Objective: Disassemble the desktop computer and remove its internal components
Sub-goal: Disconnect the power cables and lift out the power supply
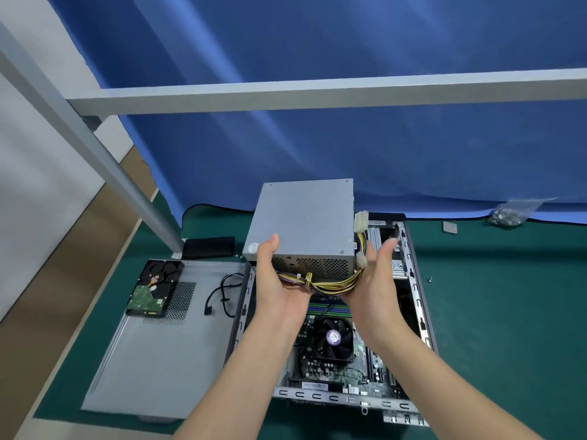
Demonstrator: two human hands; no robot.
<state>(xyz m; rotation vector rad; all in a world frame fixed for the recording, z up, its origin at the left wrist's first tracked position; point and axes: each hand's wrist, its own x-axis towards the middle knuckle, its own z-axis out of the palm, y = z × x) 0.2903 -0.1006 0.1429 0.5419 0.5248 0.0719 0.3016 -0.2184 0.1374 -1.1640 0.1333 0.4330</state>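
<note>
A grey metal power supply (305, 217) is held up above the open computer case (416, 300). My left hand (276, 281) grips its lower left corner, thumb on the top face. My right hand (371, 287) is under its right side, palm up, fingers spread beside the yellow and black cable bundle (333, 284) and white connectors (361, 221). Inside the case lie the motherboard (355, 369), the black CPU fan (332, 338) and memory sticks (330, 308).
The removed grey side panel (158, 344) lies left of the case, with a hard drive (152, 289) and a black cable (222, 293) on it. A bag of screws (508, 214), a small chip (449, 227) and a loose screw (429, 279) lie on the green mat. A grey frame bar (317, 93) crosses overhead.
</note>
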